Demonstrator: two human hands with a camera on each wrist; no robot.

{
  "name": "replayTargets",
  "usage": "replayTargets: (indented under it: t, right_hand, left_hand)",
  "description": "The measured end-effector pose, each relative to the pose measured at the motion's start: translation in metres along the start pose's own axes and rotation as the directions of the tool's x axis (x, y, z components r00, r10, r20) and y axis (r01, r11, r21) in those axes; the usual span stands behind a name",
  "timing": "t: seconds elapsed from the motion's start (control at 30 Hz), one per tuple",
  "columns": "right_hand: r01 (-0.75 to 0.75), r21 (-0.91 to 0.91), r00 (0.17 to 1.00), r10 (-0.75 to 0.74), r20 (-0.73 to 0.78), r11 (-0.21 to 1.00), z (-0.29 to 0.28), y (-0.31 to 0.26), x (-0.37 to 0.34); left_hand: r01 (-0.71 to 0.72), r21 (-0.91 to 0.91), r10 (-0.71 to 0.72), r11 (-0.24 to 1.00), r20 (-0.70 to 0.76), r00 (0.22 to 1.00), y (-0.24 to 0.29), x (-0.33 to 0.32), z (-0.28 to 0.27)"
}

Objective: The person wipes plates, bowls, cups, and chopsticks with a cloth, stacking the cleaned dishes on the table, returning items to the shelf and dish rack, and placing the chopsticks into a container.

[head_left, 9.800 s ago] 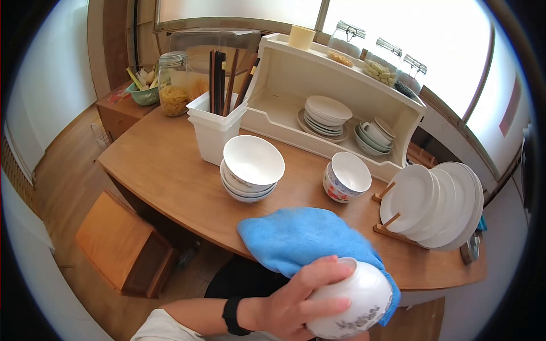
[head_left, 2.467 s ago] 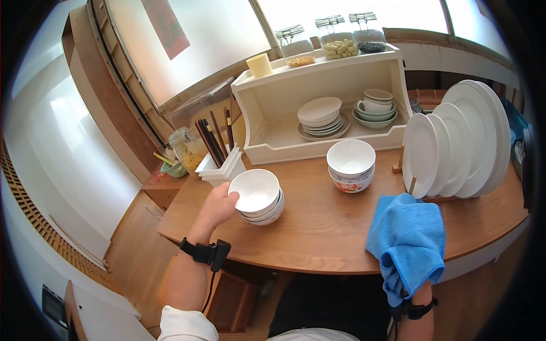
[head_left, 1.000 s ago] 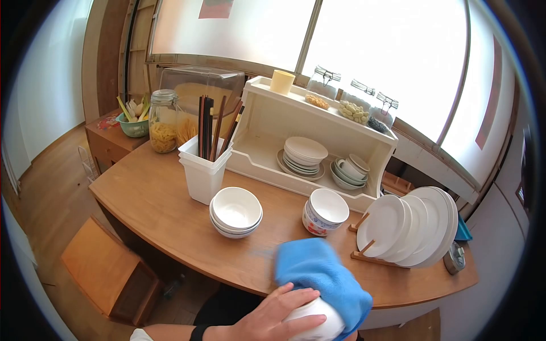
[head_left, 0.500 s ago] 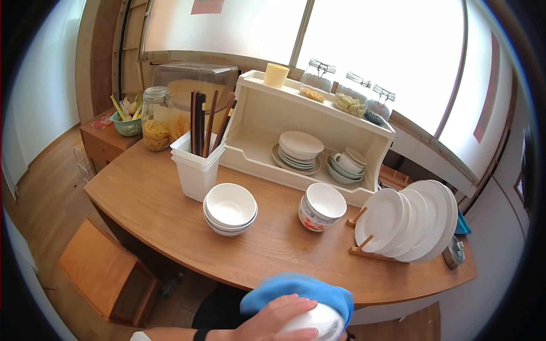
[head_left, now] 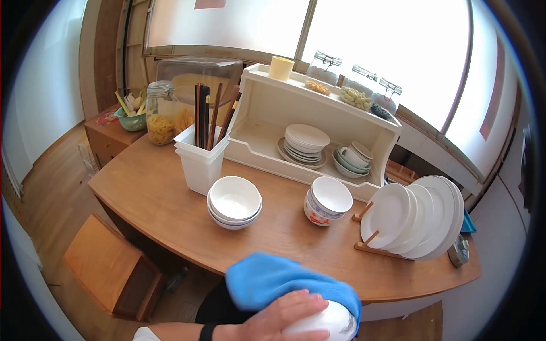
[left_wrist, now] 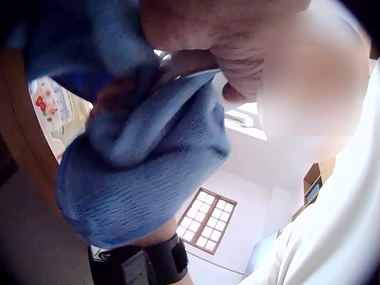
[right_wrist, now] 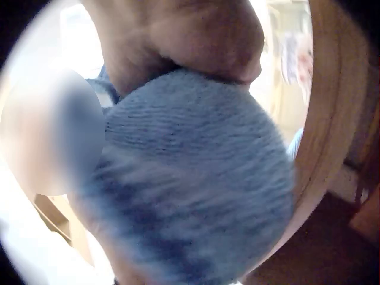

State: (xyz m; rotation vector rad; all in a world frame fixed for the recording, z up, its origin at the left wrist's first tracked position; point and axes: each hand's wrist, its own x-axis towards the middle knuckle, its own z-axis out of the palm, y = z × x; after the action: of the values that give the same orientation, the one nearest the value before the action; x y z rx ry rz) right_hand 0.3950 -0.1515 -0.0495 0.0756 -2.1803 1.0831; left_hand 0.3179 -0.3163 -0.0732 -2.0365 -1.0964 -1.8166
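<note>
In the head view my left hand (head_left: 287,318) grips a white bowl (head_left: 333,323) tipped over on its side at the bottom of the frame, fingers spread across its outside. A blue cloth (head_left: 273,278) wraps the far side of this bowl. My right hand (right_wrist: 196,35) shows at the top of the right wrist view, holding the cloth; in the head view the cloth and bowl hide it. On the table, a stack of white bowls (head_left: 234,199) stands left of centre. Right of it is a shorter stack of bowls, the lower one flower-patterned (head_left: 318,213).
A white container of chopsticks (head_left: 200,162) stands behind the left stack. At the back is a cream shelf (head_left: 256,133) with plates, bowls and a cup. Upright plates (head_left: 387,216) fill a wooden rack on the right. A wooden stool (head_left: 105,264) stands at lower left.
My left hand was at the left stack's top bowl 2.5 s ago; that stack is lower now and the hand holds a bowl against the cloth. Over the last second the cloth has shifted around it.
</note>
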Motion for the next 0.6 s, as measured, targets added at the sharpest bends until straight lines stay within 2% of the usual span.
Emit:
replayTargets:
  t: [0.03, 0.07, 0.1, 0.17, 0.2, 0.23, 0.3, 0.37, 0.43, 0.47, 0.5, 0.57, 0.6]
  right_hand:
    - [-0.001, 0.006, 1.0, 0.001, 0.004, 1.0, 0.001, 0.0, 0.0]
    - [-0.006, 0.013, 1.0, 0.006, 0.01, 1.0, 0.003, 0.001, -0.001]
    - [-0.009, 0.018, 1.0, 0.009, 0.016, 1.0, 0.004, 0.001, -0.002]
    - [-0.015, 0.027, 1.0, 0.014, 0.027, 1.0, 0.005, 0.002, -0.004]
    - [-0.02, 0.034, 0.999, 0.019, 0.029, 0.999, 0.007, 0.002, -0.005]
    - [-0.025, 0.042, 0.999, 0.024, 0.031, 0.999, 0.008, 0.003, -0.007]
    - [-0.027, 0.057, 0.999, 0.025, 0.036, 0.998, 0.011, 0.003, -0.009]
    - [-0.016, 0.067, 1.0, 0.014, 0.027, 0.998, 0.013, 0.003, -0.008]
    - [-0.008, 0.066, 1.0, 0.007, 0.023, 0.998, 0.011, 0.003, -0.007]
    - [-0.007, 0.064, 1.0, 0.006, 0.024, 0.998, 0.01, 0.003, -0.007]
    - [-0.007, 0.064, 1.0, 0.005, 0.027, 0.998, 0.009, 0.003, -0.006]
    - [-0.013, 0.069, 1.0, 0.011, 0.029, 0.998, 0.009, 0.004, -0.008]
    - [-0.021, 0.071, 0.999, 0.019, 0.031, 0.997, 0.009, 0.004, -0.011]
  left_hand:
    - [0.09, -0.022, -0.09, 0.996, 0.017, 0.996, 0.0, 0.008, -0.007]
    - [0.214, 0.081, -0.224, 0.974, 0.15, 0.963, 0.009, 0.015, -0.016]
    - [0.221, 0.082, -0.231, 0.972, 0.147, 0.962, 0.014, 0.017, -0.017]
    - [0.189, 0.109, -0.201, 0.976, 0.11, 0.973, 0.019, 0.018, -0.016]
    - [0.149, -0.003, -0.149, 0.989, 0.042, 0.988, 0.017, 0.014, -0.011]
    - [0.158, -0.002, -0.158, 0.987, 0.044, 0.987, 0.008, 0.001, -0.001]
    - [0.039, -0.082, -0.048, 0.996, -0.107, 0.993, -0.016, -0.036, 0.023]
    - [0.003, -0.034, -0.006, 0.999, -0.089, 0.996, -0.018, -0.036, 0.029]
    - [-0.026, -0.085, -0.002, 0.996, -0.319, 0.948, -0.014, -0.016, 0.036]
    - [0.096, -0.063, -0.106, 0.993, -0.187, 0.977, -0.007, -0.015, 0.021]
    - [0.095, -0.064, -0.106, 0.993, -0.189, 0.976, -0.001, -0.009, 0.01]
    - [0.253, 0.157, -0.267, 0.954, 0.074, 0.961, 0.009, 0.006, -0.006]
    - [0.273, 0.208, -0.292, 0.939, 0.069, 0.954, 0.016, 0.013, -0.008]
